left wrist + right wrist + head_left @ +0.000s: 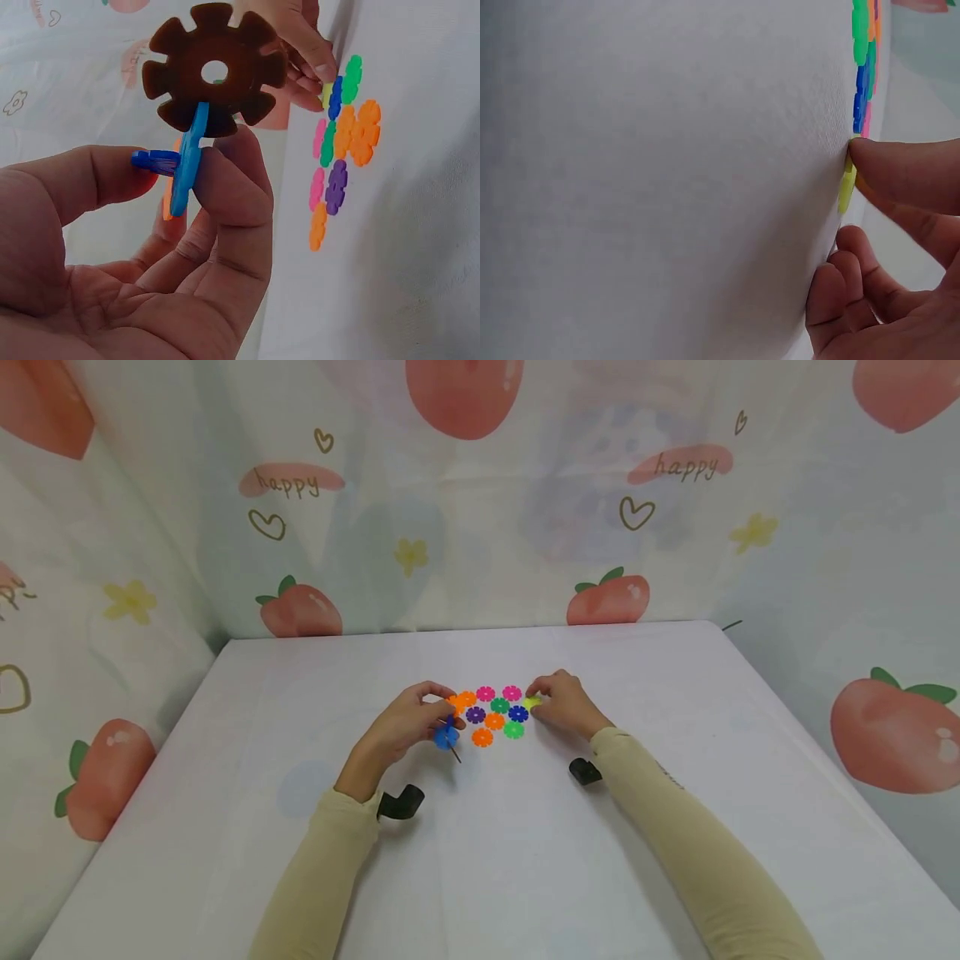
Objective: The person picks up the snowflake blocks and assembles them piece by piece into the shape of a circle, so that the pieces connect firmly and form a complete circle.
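Left hand (405, 720): you pinch the joined discs (189, 161), probably light and stiff
Right hand (567, 703): you pinch the yellow disc (846, 193); take it by its rim

Head view looks forward, down — wide; both wrist views sit close, sharing the discs (494, 721).

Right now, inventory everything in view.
White flat table: one, white, centre
Peach-print fabric backdrop: one, white, around table
Round notched plastic discs: nine, three orange, two pink, two green, one purple, one blue, on table
Yellow notched disc: one, yellow, cluster's right
Raised notched discs: four, brown, orange, two blue, cluster's left
Thin dark strip: one, dark, table's far right corner
Black wrist devices: two, black, wrists
Beige sleeves: two, beige, forearms
Left hand: one, gripping raised discs
Right hand: one, pinching yellow disc
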### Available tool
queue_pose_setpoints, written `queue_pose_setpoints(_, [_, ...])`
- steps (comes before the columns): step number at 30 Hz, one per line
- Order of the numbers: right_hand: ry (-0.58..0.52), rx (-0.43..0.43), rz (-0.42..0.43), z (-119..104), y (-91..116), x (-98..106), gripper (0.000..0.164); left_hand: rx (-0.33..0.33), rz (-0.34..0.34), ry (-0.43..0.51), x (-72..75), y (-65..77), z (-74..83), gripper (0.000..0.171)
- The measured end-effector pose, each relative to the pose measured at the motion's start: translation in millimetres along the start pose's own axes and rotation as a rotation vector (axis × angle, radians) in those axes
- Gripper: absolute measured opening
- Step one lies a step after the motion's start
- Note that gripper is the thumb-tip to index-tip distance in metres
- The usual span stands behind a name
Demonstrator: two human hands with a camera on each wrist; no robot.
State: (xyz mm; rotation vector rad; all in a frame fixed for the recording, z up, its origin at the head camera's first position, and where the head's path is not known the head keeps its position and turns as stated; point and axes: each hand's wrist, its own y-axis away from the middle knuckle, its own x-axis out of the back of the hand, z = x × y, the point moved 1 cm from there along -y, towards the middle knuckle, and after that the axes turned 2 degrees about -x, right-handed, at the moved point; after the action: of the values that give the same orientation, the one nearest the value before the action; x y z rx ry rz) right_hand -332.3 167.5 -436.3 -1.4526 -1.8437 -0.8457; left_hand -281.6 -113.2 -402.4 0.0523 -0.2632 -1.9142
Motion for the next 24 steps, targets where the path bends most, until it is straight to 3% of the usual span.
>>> queue_pose_setpoints(8, [-0.024,-0.061,-0.016,-1.5,1.5,0.7,0.027,-0.023,-0.017,0.002,-1.3,0.9,-2.4,0.023])
queue_pose_setpoints(17, [-0.062,-0.068,-0.006,2.8,7.1,7.3,0.020,-0.022,-0.041,-0.020,-2.0,-0.2,-4.0,0.025])
queue_pose_setpoints(24, [-0.137,-0.016,-0.015,-5.4,11.1,11.2,0.016,-0.017,-0.055,-0.061,-3.1,-2.3,-5.4,0.030])
